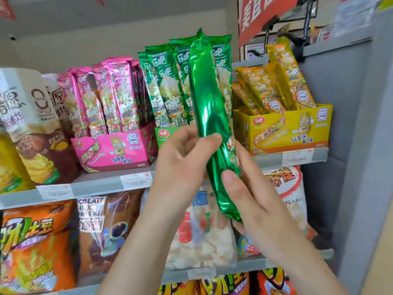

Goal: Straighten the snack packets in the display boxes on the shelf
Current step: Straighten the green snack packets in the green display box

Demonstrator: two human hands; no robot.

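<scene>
Ahead, grey shop shelf (pixel 95 186) under three display boxes (pixel 287 128).

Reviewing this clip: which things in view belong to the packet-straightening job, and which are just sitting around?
Job: green packet, held in left hand and right hand; green display box; pink display box; yellow display box.
Background: orange chip bags; brown chocolate bag; white snack bag; red sign.

Grey metal shelves (pixel 95 186) run left to right, with paper price labels (pixel 136 179) stuck on their front edges. A grey upright panel (pixel 350 145) closes the right end. Above are a pale wall (pixel 106 35) and a red banner (pixel 261 15), softly lit.
</scene>
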